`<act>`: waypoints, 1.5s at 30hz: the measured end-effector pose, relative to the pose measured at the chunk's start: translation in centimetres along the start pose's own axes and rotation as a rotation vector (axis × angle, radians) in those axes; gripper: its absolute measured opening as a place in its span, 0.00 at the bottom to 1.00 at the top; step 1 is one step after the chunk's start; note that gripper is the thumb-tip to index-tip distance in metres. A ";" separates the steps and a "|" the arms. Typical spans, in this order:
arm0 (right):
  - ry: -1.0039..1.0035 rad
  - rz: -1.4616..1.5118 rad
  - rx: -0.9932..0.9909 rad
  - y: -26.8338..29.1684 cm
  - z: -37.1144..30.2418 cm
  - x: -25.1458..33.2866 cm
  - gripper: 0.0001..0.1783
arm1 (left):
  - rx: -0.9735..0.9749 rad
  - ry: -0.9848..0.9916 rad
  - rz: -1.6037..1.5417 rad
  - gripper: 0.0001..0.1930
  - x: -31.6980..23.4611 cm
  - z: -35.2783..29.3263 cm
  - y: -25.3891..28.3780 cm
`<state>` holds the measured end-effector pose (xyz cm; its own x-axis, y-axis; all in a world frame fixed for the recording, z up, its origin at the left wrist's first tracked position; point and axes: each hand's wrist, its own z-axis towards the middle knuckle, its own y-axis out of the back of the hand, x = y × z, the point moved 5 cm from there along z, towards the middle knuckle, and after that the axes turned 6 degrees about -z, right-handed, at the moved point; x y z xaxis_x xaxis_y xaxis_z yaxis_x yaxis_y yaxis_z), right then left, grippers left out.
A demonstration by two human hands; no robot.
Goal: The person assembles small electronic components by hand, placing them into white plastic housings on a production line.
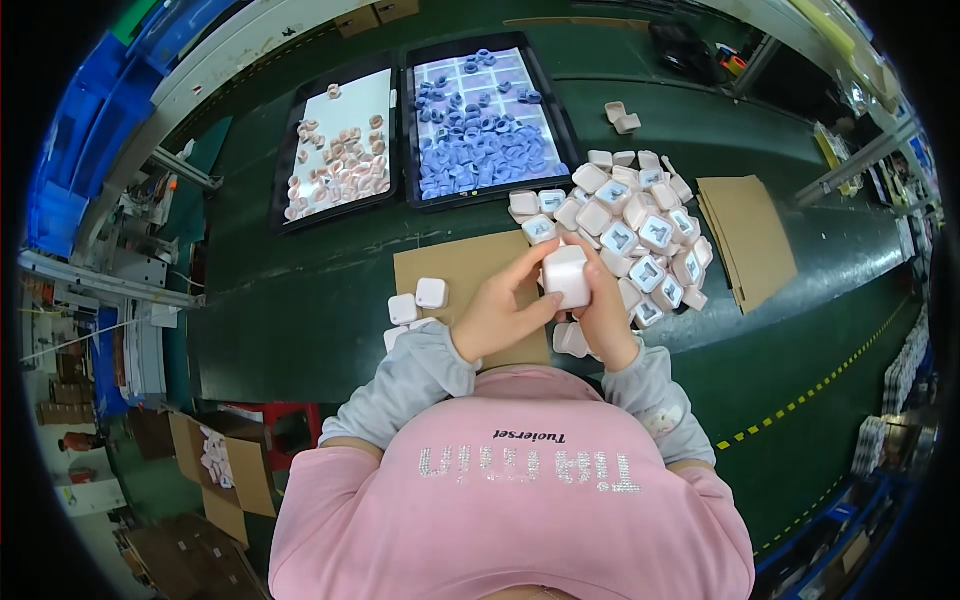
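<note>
Between my hands, over the worktable, is a small pale pink case with rounded corners. My left hand grips it from the left with thumb and fingers, and my right hand closes on its right side. Just beyond and to the right of my hands lies a heap of similar cases; some stand open and show light-coloured insides with a dark mark. Several closed white cases sit to the left of my left hand, partly on a flat sheet of brown cardboard.
At the back, one black tray holds small pinkish ring-like parts, and another holds blue ones. Folded cardboard lies right of the heap. An open case rests farther back. A carton stands low at the left.
</note>
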<state>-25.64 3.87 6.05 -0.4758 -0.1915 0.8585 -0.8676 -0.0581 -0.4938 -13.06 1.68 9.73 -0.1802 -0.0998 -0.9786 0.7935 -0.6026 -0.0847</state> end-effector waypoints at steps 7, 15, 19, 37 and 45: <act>0.526 -1.050 -0.156 -1.4 -1.4 2.3 0.32 | -0.004 0.042 0.361 0.28 -0.4 -0.3 -0.4; 0.309 -0.871 -0.053 -1.1 -1.0 0.3 0.20 | -0.072 0.038 0.408 0.23 -1.9 -0.4 -0.3; 0.223 -0.825 -0.028 -0.7 -0.8 -0.6 0.20 | -0.059 0.185 0.435 0.20 -2.2 -0.5 -0.3; -0.210 0.198 0.050 -0.1 0.5 -0.4 0.26 | -0.012 0.344 -0.425 0.24 3.7 -0.6 3.7; -0.067 0.116 -0.162 0.3 0.9 -2.2 0.25 | -0.016 -0.222 0.681 0.16 -0.4 0.1 2.1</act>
<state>-24.69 3.38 3.87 -0.5682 -0.2530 0.7830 -0.8218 0.1260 -0.5557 -11.45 0.36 9.93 0.2456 -0.6098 -0.7536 0.7801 -0.3372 0.5271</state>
